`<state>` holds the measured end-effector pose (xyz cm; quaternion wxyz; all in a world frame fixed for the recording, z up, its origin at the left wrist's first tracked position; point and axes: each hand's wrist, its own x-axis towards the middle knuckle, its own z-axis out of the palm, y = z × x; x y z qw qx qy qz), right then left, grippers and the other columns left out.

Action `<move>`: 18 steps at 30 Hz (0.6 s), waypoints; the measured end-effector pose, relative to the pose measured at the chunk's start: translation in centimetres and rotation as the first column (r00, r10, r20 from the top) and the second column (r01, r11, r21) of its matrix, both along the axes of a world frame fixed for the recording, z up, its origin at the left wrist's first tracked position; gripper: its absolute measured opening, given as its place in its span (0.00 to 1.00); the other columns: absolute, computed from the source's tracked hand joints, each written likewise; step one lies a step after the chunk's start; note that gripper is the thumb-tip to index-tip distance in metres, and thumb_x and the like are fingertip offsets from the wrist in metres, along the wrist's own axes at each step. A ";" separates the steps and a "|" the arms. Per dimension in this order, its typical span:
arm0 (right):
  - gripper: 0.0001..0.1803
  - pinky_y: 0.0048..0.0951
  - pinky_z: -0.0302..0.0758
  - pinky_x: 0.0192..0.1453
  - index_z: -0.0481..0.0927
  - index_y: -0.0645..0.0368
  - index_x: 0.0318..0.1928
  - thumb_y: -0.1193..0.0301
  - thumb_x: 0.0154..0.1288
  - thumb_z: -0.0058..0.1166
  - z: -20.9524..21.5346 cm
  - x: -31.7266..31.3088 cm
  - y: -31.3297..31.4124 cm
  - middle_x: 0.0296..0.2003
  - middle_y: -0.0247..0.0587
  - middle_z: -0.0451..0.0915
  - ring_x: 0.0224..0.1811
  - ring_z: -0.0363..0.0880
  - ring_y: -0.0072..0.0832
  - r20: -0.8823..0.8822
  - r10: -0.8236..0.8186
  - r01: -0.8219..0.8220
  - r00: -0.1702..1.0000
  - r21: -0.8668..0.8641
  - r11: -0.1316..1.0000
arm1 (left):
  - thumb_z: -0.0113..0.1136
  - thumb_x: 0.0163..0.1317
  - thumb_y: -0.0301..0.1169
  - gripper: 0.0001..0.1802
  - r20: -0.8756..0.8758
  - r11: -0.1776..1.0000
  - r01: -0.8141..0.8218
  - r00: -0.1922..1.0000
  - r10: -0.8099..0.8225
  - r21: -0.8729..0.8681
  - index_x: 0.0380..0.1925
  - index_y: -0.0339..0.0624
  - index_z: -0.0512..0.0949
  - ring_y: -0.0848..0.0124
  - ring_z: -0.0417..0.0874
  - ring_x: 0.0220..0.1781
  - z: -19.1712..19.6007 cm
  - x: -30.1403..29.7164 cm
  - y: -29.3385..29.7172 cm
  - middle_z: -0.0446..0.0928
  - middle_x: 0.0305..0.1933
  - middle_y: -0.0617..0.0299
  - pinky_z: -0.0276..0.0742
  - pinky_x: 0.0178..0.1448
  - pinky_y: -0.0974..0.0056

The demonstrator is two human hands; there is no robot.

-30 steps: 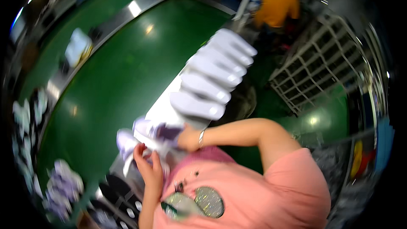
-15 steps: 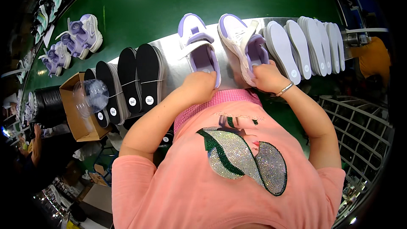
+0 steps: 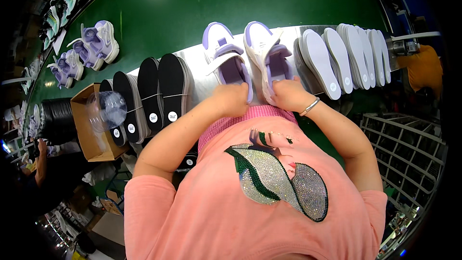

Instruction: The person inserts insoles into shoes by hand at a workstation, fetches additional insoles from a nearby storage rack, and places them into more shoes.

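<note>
In the head view, the left hand is closed on the heel of the left shoe, and the right hand grips the heel of the right shoe, both white-and-lilac, side by side at upper centre. Bundled black insoles stand left of centre; white insoles line the upper right, near the right hand.

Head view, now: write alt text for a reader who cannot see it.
A person's left hand and right hand each grip the heel of a white-and-purple shoe, the pair side by side with toes pointing away. Black insoles lie to the left, pale insoles to the right; beyond is a green surface.
</note>
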<state>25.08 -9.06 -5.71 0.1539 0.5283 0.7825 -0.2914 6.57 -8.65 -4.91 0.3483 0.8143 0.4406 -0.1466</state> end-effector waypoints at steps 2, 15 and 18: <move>0.09 0.50 0.57 0.47 0.74 0.60 0.30 0.69 0.48 0.48 2.5 -1.4 -0.3 0.28 0.48 0.77 0.34 0.76 0.40 0.008 0.005 -0.005 1.000 -0.003 1.000 | 0.53 0.50 0.40 0.20 -0.025 0.997 -0.064 0.998 0.065 0.033 0.35 0.34 0.67 0.53 0.73 0.41 2.9 -0.4 -1.1 0.73 0.35 0.45 0.70 0.41 0.55; 0.09 0.45 0.58 0.45 0.71 0.63 0.29 0.69 0.50 0.45 1.4 -3.0 -0.8 0.24 0.50 0.75 0.31 0.74 0.44 -0.040 0.021 -0.022 0.999 -0.021 1.000 | 0.52 0.56 0.35 0.17 0.838 0.482 -0.849 0.093 0.537 -0.215 0.41 0.35 0.71 0.75 0.71 0.36 -1.4 -4.0 0.5 0.73 0.35 0.60 0.65 0.35 0.74; 0.09 0.45 0.58 0.45 0.71 0.63 0.29 0.69 0.50 0.45 5.0 -4.5 1.7 0.25 0.50 0.75 0.31 0.74 0.44 -0.036 0.003 -0.004 0.999 -0.030 1.000 | 0.49 0.58 0.36 0.15 0.704 0.512 -0.804 0.174 0.688 -0.302 0.38 0.34 0.73 0.79 0.69 0.32 2.0 -5.6 5.2 0.74 0.31 0.64 0.65 0.35 0.75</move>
